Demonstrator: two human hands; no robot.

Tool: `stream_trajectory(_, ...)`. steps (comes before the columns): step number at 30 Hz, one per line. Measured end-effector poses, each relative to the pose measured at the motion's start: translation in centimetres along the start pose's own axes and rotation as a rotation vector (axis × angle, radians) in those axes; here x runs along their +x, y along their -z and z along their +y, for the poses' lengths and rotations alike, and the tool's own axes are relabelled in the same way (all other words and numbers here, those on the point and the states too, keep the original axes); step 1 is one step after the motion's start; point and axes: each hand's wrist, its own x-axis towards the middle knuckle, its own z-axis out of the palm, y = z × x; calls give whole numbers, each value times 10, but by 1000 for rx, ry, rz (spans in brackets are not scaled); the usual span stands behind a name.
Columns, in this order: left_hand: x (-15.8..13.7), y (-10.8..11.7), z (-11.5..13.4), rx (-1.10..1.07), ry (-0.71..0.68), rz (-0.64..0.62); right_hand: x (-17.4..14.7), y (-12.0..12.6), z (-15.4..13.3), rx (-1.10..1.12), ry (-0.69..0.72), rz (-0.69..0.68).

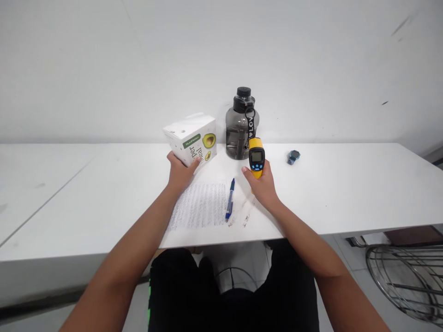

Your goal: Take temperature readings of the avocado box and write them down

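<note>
My left hand (182,171) grips a white carton (188,138) printed with avocados, holding it tilted over the table; whether its lower edge touches the tabletop I cannot tell. In my right hand (265,184) is a yellow and black infrared thermometer (256,157), its small screen and blue buttons facing me. The fingers behind its handle are mostly hidden. Between my hands lies a blue pen (230,200), beside a sheet of paper (200,207) covered in rows of writing. Behind the thermometer stands a dark see-through water jug (237,131) with a black cap and strap.
A small blue device with a strap, like a watch (293,157), lies right of the thermometer. The white table (363,189) runs along a white wall (138,69). Dark smudges mark the tabletop near the pen. Below right stands a metal wire rack (408,281).
</note>
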Motion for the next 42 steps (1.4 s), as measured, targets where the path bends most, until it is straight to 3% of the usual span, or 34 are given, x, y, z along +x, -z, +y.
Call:
stream_trajectory(8, -8, -1, 21, 207, 72, -42, -1, -2, 0, 45, 10, 24)
stream_trajectory(26, -7, 0, 19, 210, 69, -51, -1, -1, 6, 8, 37, -8)
stream_trajectory(32, -6, 0, 15, 191, 56, -43, 1, 0, 20, -69, 223, -103)
stream_trajectory(36, -6, 0, 11, 199, 48, -56, 3, 4, 17, -267, 286, -141)
stream_trajectory(42, -4, 1, 7, 193, 42, -57, 1, 8, -3, -850, 203, -281)
